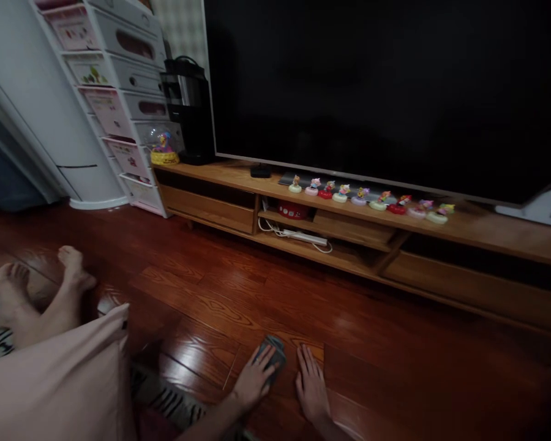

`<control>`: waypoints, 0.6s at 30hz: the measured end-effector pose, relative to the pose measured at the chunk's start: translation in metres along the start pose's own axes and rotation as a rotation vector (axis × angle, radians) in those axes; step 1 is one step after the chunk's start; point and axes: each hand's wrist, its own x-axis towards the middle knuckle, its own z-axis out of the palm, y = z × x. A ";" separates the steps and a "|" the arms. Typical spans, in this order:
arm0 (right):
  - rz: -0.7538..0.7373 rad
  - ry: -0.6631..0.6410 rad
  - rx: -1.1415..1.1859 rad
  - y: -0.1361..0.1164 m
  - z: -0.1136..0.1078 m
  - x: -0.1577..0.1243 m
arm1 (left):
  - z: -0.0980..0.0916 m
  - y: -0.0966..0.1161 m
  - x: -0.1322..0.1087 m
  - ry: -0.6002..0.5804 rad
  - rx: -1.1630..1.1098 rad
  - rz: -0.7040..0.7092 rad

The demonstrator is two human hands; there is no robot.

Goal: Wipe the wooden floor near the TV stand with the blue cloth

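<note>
On the wooden floor, my left hand (253,378) rests on a dark grey folded cloth (275,350). Its fingers are spread over the top of the cloth, and part of the cloth is hidden beneath them. To the right of the cloth, my right hand (312,387) lies flat on the floorboards with its fingers stretched forward. Nothing shows in or under the right hand.
Ahead stands a low wooden TV stand (202,207) with a large dark television (376,92) and several small figurines (360,196). A white power strip (305,237) lies on its shelf. At left are another person's feet (71,266) and a pink cushion (59,383).
</note>
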 end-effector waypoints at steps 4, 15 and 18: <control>0.006 0.027 0.012 -0.002 -0.003 0.001 | -0.042 -0.060 -0.028 0.121 0.120 -0.392; -0.039 0.135 -0.039 -0.005 0.000 0.007 | -0.032 -0.077 -0.083 0.198 0.207 -0.706; -0.042 0.146 -0.032 -0.004 0.001 0.008 | -0.013 -0.040 -0.062 0.095 0.198 -0.404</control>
